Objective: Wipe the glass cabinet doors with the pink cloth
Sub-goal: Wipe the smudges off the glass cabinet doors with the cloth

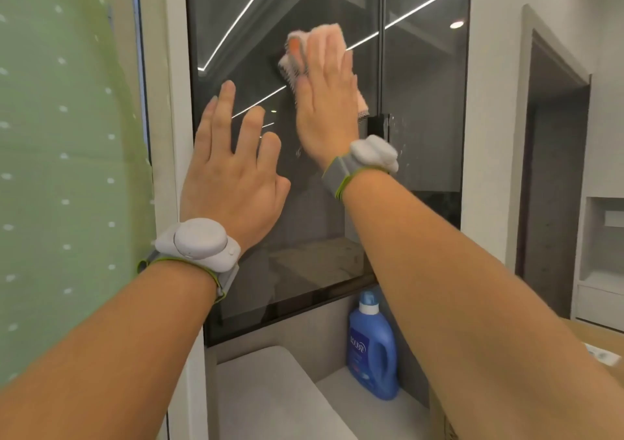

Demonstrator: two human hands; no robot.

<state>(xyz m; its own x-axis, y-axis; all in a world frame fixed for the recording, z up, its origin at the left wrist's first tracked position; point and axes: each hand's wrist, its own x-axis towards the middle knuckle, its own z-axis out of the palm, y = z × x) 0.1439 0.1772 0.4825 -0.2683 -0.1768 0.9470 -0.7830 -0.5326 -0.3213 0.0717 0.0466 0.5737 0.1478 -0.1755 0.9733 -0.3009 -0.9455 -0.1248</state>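
My left hand (233,173) lies flat, fingers spread wide, on the left glass door (256,34). At two o'clock from it, my right hand (326,98) presses the pink cloth (326,36) under straight fingers, long axis running twelve to six, nearer the right glass door (427,78).

**Setting: home interior, laundry or utility corner**

Dark tinted glass cabinet doors (337,203) in a white frame fill 12 o'clock and reflect recessed ceiling light strips. Blue plastic detergent bottle with white cap (373,345) stands in the grey niche below, at 6 o'clock. Pale green dotted curtain (67,152) at 9 o'clock. Dark doorway (553,169) and white built-in shelving (601,254) at 3 o'clock.
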